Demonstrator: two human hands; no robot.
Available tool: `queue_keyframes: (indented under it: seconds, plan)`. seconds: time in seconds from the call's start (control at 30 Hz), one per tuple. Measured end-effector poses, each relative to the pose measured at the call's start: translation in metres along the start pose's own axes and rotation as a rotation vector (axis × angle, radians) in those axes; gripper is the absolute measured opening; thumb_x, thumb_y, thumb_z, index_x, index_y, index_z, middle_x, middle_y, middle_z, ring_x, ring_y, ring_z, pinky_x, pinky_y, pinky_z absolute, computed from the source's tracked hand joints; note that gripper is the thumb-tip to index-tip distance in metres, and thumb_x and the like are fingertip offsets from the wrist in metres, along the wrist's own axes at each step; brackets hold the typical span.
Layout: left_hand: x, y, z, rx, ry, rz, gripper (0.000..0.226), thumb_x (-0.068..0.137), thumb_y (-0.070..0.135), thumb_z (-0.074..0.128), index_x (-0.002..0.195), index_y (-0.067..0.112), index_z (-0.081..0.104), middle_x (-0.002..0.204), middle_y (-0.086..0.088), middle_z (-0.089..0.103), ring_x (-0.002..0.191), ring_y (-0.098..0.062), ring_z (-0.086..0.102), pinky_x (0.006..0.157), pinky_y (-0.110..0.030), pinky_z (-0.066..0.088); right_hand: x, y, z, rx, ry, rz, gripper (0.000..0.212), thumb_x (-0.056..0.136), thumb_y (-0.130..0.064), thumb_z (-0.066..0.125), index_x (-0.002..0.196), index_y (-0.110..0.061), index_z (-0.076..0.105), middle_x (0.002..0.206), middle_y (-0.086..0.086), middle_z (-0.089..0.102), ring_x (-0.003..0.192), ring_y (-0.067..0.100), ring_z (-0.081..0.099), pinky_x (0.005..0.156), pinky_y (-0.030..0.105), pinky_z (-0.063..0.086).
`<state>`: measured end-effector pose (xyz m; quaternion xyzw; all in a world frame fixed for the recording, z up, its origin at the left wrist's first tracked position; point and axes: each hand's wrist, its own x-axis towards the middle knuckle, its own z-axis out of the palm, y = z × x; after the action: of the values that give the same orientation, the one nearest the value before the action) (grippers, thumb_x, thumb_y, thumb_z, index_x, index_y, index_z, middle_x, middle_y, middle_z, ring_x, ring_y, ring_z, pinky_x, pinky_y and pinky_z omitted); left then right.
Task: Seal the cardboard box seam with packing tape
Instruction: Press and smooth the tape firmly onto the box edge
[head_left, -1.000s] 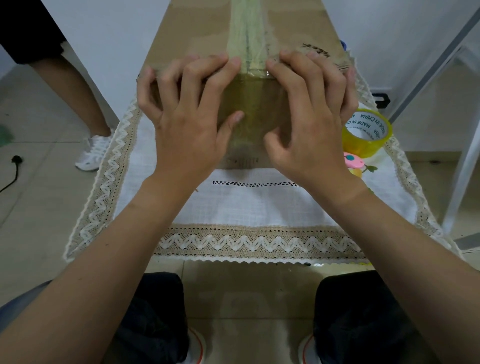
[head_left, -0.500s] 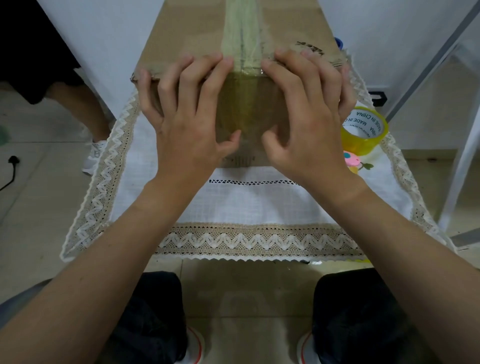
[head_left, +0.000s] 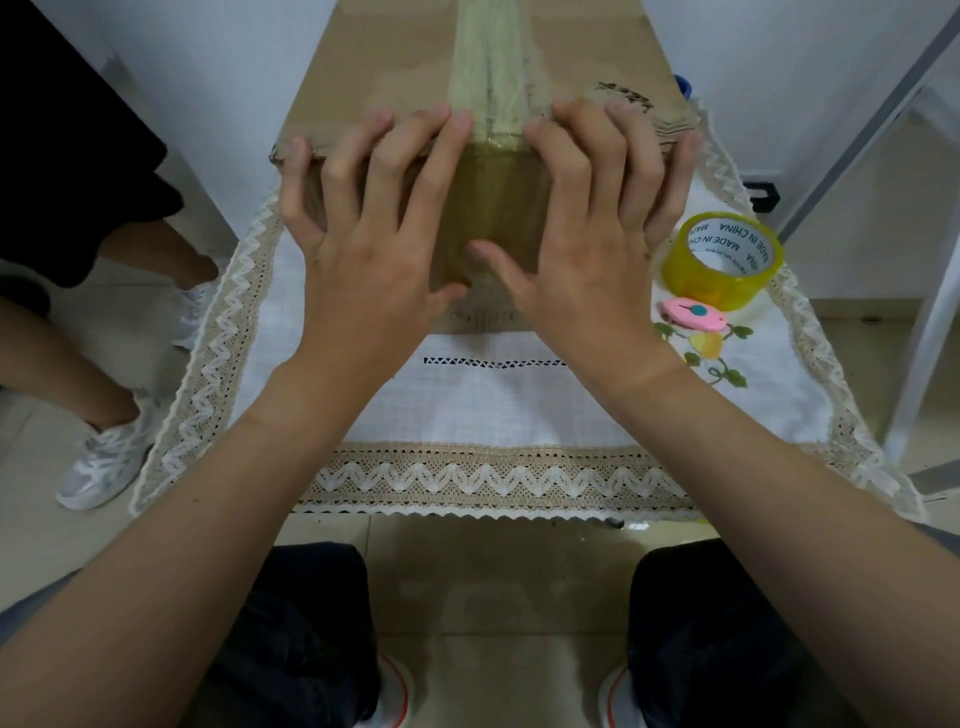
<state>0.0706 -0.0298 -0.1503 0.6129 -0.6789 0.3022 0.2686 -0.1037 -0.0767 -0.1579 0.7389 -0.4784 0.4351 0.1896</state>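
The right thumb has slid left across the tape strip (head_left: 493, 202), nearly meeting the left thumb. On the cardboard box (head_left: 363, 67) at upper centre, the left hand (head_left: 374, 234) and right hand (head_left: 587, 244) lie spread wide, 2 thumbs pressing tape on its front face. A yellow tape roll (head_left: 722, 254) sits at right.

Taped cardboard box (head_left: 374, 67), yellow tape roll (head_left: 723, 260) beside

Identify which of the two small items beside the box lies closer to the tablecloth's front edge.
The pink oval tool; the yellow tape roll sits farther back, beside the right hand.
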Motion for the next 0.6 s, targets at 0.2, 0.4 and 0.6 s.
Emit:
queue_keyframes:
  seconds: [0.2, 0.4, 0.6]
  plan:
    - [0.001, -0.002, -0.002, -0.078, 0.007, 0.003, 0.106, 0.077, 0.077, 0.070, 0.160, 0.021, 0.034, 0.159, -0.002, 0.045, 0.147, -0.025, 0.031, 0.120, -0.062, 0.017, -0.009, 0.005, 0.010, -0.122, -0.037, -0.092, 0.114, 0.068, -0.081, 0.072, 0.150, -0.017, 0.026, 0.157, 0.017, 0.046, 0.149, 0.041, 0.029, 0.121, 0.072, 0.011]
    - [0.012, 0.006, -0.013, -0.210, 0.072, -0.104, 0.057, 0.095, 0.061, 0.061, 0.142, 0.028, 0.059, 0.141, 0.008, 0.059, 0.131, -0.028, 0.047, 0.114, -0.057, 0.027, 0.005, 0.007, -0.008, 0.067, 0.026, -0.022, 0.069, 0.088, -0.071, 0.064, 0.132, -0.018, 0.062, 0.135, 0.011, 0.062, 0.131, 0.026, 0.037, 0.118, 0.065, 0.026]
    - [0.036, 0.013, -0.007, -0.286, 0.263, -0.259, 0.034, 0.102, 0.058, 0.055, 0.102, 0.032, 0.076, 0.100, 0.010, 0.069, 0.105, -0.025, 0.058, 0.094, -0.050, 0.035, 0.040, 0.003, -0.016, 0.159, 0.077, 0.068, 0.044, 0.099, -0.055, 0.060, 0.096, -0.012, 0.070, 0.101, 0.012, 0.065, 0.100, 0.040, 0.057, 0.084, 0.051, 0.047]
